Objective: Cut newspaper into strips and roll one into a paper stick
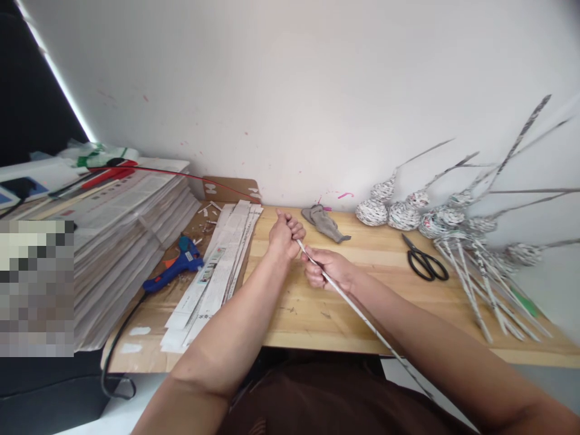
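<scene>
Both my hands grip one long thin rolled newspaper stick (362,317) over a wooden table (299,320). My left hand (284,234) is a fist closed round the stick's far end. My right hand (327,268) pinches the stick a little nearer to me, fingers curled on it. The stick runs back towards my lap at the lower right. A strip pile of cut newspaper (217,272) lies just left of my left hand.
A blue glue gun (174,269) with a black cord lies by a tall newspaper stack (122,235) on the left. Black scissors (425,261), a grey cloth (324,222), rolled paper balls (394,212) and several paper sticks (484,284) sit right, against the white wall.
</scene>
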The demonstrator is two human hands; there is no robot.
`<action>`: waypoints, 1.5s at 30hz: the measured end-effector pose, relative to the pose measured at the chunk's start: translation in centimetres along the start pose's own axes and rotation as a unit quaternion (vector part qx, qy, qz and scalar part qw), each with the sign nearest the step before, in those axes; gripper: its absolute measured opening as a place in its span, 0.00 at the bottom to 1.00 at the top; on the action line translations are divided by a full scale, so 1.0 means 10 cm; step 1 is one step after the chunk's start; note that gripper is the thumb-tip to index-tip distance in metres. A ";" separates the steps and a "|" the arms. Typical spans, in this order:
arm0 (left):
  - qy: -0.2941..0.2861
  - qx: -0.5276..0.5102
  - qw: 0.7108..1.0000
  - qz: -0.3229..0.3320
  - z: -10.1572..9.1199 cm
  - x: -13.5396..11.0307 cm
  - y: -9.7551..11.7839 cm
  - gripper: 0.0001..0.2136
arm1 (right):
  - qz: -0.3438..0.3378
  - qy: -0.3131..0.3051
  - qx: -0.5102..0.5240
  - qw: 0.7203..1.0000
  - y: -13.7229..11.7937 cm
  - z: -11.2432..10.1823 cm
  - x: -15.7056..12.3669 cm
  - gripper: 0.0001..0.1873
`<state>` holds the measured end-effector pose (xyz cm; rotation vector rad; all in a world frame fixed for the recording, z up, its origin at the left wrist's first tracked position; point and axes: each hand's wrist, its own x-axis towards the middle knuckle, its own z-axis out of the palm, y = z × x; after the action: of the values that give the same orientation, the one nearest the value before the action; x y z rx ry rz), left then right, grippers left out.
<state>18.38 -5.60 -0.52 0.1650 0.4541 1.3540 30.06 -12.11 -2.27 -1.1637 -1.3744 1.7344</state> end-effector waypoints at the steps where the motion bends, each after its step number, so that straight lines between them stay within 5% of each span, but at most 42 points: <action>1: 0.001 0.001 1.000 -0.001 0.00 0.00 0.00 0.20 | 0.001 0.001 0.001 1.000 0.00 0.00 0.00 0.24; 6: 0.006 0.008 1.000 0.004 0.00 0.01 -0.01 0.19 | -0.079 0.083 -0.093 0.989 -0.03 0.01 -0.01 0.23; 12: 0.000 0.009 1.000 -0.004 -0.02 0.02 -0.02 0.19 | -0.026 0.034 -0.060 0.997 -0.01 0.01 0.03 0.26; 17: 0.010 0.008 1.000 0.001 -0.01 0.01 -0.02 0.19 | -0.083 0.067 -0.088 0.990 -0.03 0.00 0.04 0.22; 22: 0.004 0.006 1.000 0.001 0.00 -0.01 -0.01 0.20 | -0.018 0.017 -0.022 0.999 0.01 -0.02 0.05 0.24; 28: 0.003 0.008 1.000 0.001 0.00 -0.01 -0.01 0.20 | -0.035 0.053 -0.046 0.997 0.03 -0.02 0.03 0.24; 33: 0.009 0.013 1.000 0.011 -0.01 0.01 0.00 0.20 | 0.015 0.010 -0.044 0.999 0.01 0.01 -0.03 0.29; 35: 0.022 0.014 0.999 0.030 -0.02 0.03 0.01 0.20 | -0.004 0.049 -0.140 0.989 0.02 0.02 -0.13 0.28; 39: 0.043 0.015 0.998 0.052 -0.03 0.05 0.02 0.19 | -0.136 0.155 -0.374 0.904 0.07 -0.03 -0.38 0.23; 41: 0.045 0.016 0.998 0.046 -0.02 0.05 0.02 0.19 | -0.112 0.135 -0.347 0.921 0.12 -0.06 -0.45 0.24; 45: 0.041 0.017 0.999 0.027 -0.01 0.03 0.01 0.19 | 0.047 0.023 -0.097 0.994 0.20 -0.10 -0.45 0.28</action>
<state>18.32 -5.28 -0.66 0.1508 0.5456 1.4104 32.96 -16.17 -3.10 -1.3853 -1.5085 1.6565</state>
